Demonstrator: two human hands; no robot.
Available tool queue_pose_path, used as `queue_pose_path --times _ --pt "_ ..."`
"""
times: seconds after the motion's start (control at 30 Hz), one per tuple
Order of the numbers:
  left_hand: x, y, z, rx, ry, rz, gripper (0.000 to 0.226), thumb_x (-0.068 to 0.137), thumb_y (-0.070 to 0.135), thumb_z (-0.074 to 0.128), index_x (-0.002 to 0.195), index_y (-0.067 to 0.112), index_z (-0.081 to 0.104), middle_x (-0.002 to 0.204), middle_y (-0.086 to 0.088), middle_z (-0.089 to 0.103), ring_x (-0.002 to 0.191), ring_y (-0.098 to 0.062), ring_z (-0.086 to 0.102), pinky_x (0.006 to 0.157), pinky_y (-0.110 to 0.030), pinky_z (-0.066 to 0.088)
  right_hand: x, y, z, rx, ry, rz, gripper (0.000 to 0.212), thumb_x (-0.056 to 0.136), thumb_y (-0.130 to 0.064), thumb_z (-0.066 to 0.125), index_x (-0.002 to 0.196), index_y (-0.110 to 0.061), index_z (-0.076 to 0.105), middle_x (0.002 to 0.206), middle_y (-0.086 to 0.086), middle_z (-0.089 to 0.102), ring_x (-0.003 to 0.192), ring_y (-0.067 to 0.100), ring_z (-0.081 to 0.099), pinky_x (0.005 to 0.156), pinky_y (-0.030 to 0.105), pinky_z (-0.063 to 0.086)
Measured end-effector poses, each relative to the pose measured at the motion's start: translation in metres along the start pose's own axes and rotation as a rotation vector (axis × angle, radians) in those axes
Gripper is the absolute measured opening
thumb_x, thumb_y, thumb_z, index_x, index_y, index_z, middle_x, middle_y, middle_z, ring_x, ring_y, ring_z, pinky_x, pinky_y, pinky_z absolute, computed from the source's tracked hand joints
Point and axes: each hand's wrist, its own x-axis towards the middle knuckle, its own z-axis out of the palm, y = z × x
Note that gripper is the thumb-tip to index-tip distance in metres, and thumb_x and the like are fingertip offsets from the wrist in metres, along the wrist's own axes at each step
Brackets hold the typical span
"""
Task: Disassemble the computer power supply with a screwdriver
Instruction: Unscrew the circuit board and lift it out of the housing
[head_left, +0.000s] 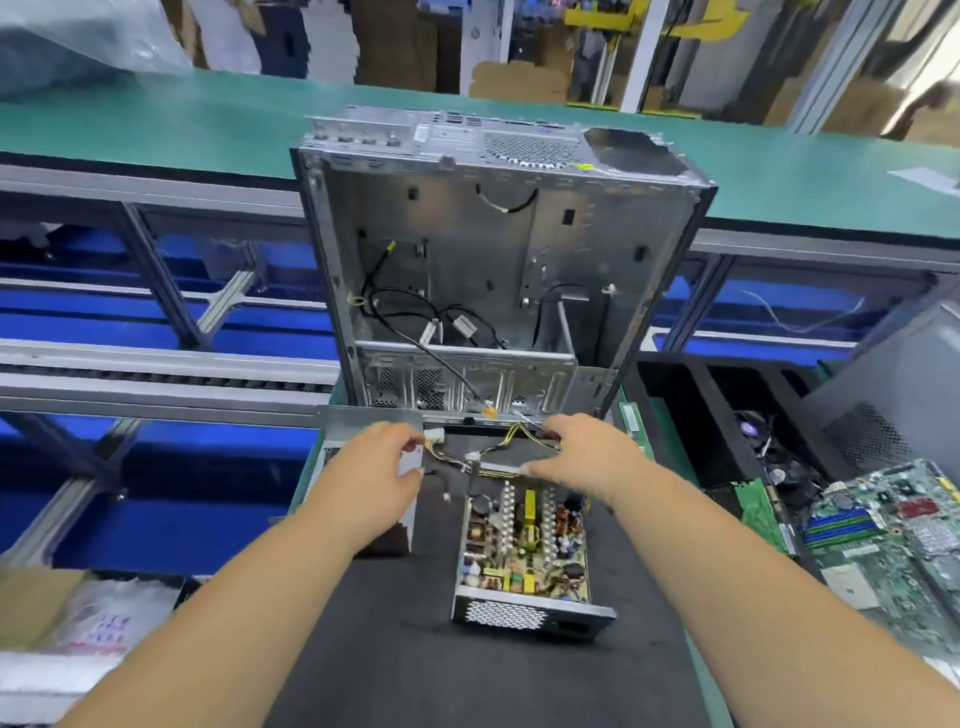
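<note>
Bright, even overhead light, soft shadows, wide-angle bending at the edges, smeared, blurry background.

Power supply (527, 551) on mat (467, 665), computer case (483, 270) standing behind it, metal cover (363, 467) left, circuit boards (893, 540) right.

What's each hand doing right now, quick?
Left hand: grip pinching a white connector on the wires.
Right hand: fingers curled over the wires; grip cannot be told.

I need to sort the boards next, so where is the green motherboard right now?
In the head view the green motherboard lies at the far right, right of the opened power supply and beside the black bins.
</note>
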Motion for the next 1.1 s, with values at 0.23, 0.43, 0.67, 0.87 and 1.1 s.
queue_pose_path --times 0.23,0.43,0.67,0.87,1.1 --pt "0.065 0.008 0.015 0.322 -0.377 0.229 0.053 0.093 0.010 0.056 0.141 0.030 0.047 0.139 -0.003 0.049 0.127 -0.025 0.046 0.101 -0.040 0.044 0.012 -0.016 0.004 -0.087 -0.151 -0.009 0.055 0.076 -0.054 0.076 0.122 -0.028 0.061 0.124 0.003 0.056 0.103 0.024 0.062 0.085 0.034 0.051" --pt "0.093 0.017 0.045 0.617 -0.622 0.348 0.065 0.092 0.003 0.050 0.150 0.029 0.037 0.148 -0.009 0.037 0.134 -0.032 0.039 0.106 -0.045 0.041 0.008 -0.018 0.020 -0.218 -0.085 -0.011 0.011 0.091 -0.016 0.064 0.094 -0.022 0.056 0.115 0.008 0.044 0.085 0.031 0.062 0.078 0.040 0.056" --pt "0.101 0.022 0.061 0.679 -0.511 0.382 0.043 0.089 0.001 0.056 0.130 0.012 0.051 0.128 -0.010 0.048 0.117 -0.031 0.053 0.091 -0.044 0.049 0.007 -0.007 0.032 -0.127 -0.006 -0.033 0.017 0.092 -0.015 0.061 0.106 -0.025 0.063 0.116 0.004 0.048 0.091 0.028 0.061 0.082 0.042 0.056" --pt "0.102 0.024 0.061 0.753 -0.472 0.423 0.036 0.091 0.003 0.055 0.126 0.012 0.052 0.121 -0.011 0.051 0.110 -0.032 0.056 0.084 -0.043 0.049 0.006 -0.004 0.036 -0.099 0.028 -0.042 0.018 0.093 -0.013 0.057 0.104 -0.026 0.063 0.111 0.003 0.050 0.091 0.025 0.059 0.078 0.041 0.055" --pt "0.099 0.026 0.043 0.771 -0.349 0.569 0.038 0.086 0.005 0.058 0.122 0.018 0.054 0.121 -0.004 0.055 0.111 -0.026 0.052 0.094 -0.037 0.042 -0.001 0.005 0.035 -0.113 0.096 -0.032 0.017 0.093 -0.014 0.057 0.091 -0.031 0.055 0.097 -0.001 0.055 0.086 0.024 0.058 0.065 0.032 0.047"
